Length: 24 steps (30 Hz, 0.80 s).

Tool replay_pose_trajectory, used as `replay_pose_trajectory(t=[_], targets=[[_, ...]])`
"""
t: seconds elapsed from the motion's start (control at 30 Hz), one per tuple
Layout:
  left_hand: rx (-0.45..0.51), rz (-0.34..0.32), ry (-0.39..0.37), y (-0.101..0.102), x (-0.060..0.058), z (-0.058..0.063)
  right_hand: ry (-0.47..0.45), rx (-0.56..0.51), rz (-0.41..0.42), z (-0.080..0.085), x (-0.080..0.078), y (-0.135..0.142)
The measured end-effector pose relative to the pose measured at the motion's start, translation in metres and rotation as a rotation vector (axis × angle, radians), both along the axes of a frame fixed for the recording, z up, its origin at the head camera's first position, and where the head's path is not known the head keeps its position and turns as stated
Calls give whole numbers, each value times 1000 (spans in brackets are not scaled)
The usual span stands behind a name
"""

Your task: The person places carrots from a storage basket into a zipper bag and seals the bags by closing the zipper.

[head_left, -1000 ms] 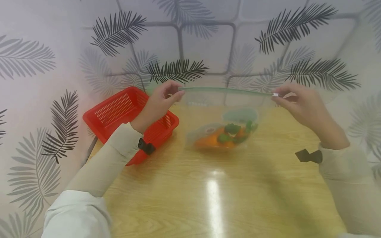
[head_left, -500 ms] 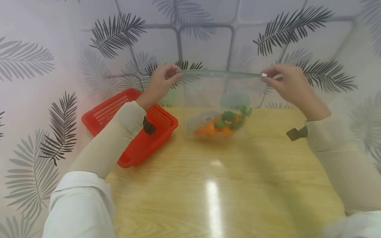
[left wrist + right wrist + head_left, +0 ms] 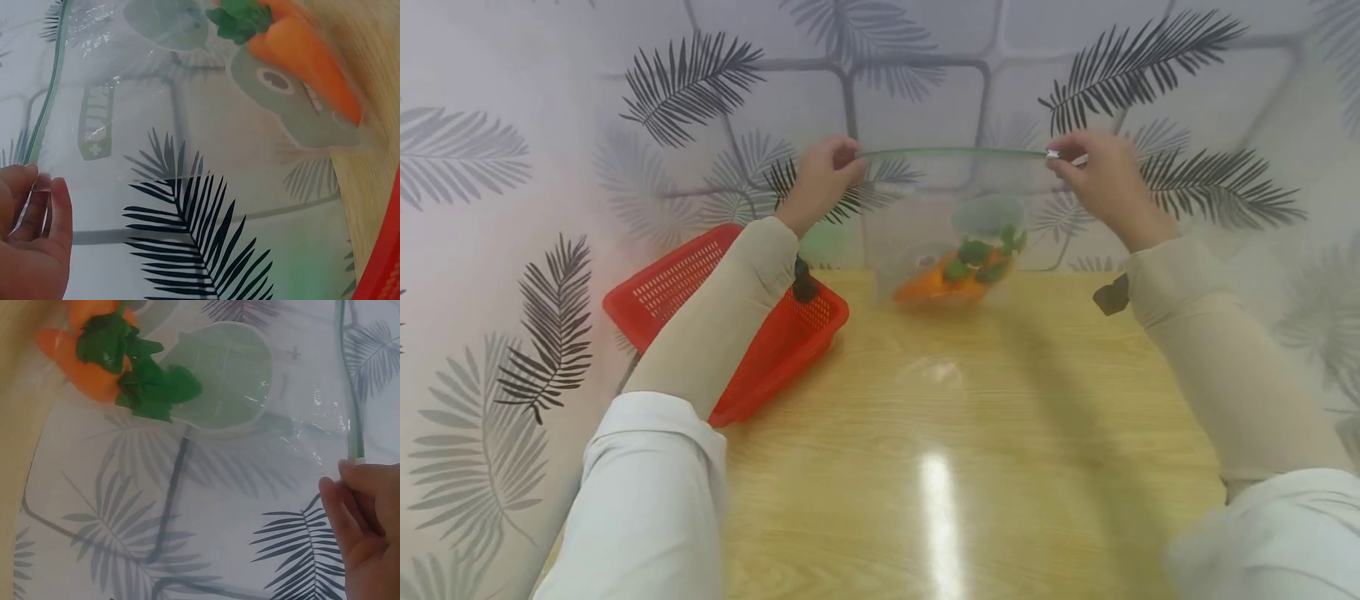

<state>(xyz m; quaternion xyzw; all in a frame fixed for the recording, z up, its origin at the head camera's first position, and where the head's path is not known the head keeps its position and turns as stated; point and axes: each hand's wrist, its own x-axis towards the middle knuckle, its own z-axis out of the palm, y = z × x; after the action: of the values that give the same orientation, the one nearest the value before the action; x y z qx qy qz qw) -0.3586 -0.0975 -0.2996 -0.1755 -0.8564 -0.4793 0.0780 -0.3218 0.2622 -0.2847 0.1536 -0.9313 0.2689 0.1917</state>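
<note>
A clear slider zip bag [image 3: 917, 192] with a green top strip hangs upright between my hands. My left hand [image 3: 823, 183] pinches its top left corner. At the other end of the strip, my right hand [image 3: 1105, 183] pinches the corner by the small white slider [image 3: 1052, 154]. Orange carrots [image 3: 306, 62] with green leafy tops [image 3: 144, 381] lie at the bottom of the bag. A pale green cartoon print [image 3: 228, 375] shows on its side. The strip looks pressed together along its length. Whether the bag's bottom touches the table, I cannot tell.
A red plastic basket [image 3: 790, 358] with slotted walls stands on the wooden table [image 3: 1000, 467] at the left, partly behind my left forearm. Behind the table rises a pale wall covering [image 3: 917, 100] with a dark leaf pattern.
Both hands have risen and moved away from me, lifting the zip bag higher with the carrots in it. My right hand has also come left. The basket has stayed in place.
</note>
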Motion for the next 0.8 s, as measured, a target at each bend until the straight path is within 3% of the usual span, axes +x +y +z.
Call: replay_pose_trajectory(t=[0.13, 0.27, 0.47, 0.6, 0.8], targets=[[16, 27, 36, 9, -12, -8, 84, -57, -24, -11, -14, 2], [74, -17, 69, 13, -11, -17, 152, -72, -6, -28, -19, 10], [57, -121, 33, 10, 16, -18, 216, -10, 59, -38, -2, 27], [17, -186, -9, 8, 36, -18, 193, 14, 139, -41, 17, 34], [-109, -286, -15, 2, 64, -30, 168, 52, 266, -53, 42, 38]])
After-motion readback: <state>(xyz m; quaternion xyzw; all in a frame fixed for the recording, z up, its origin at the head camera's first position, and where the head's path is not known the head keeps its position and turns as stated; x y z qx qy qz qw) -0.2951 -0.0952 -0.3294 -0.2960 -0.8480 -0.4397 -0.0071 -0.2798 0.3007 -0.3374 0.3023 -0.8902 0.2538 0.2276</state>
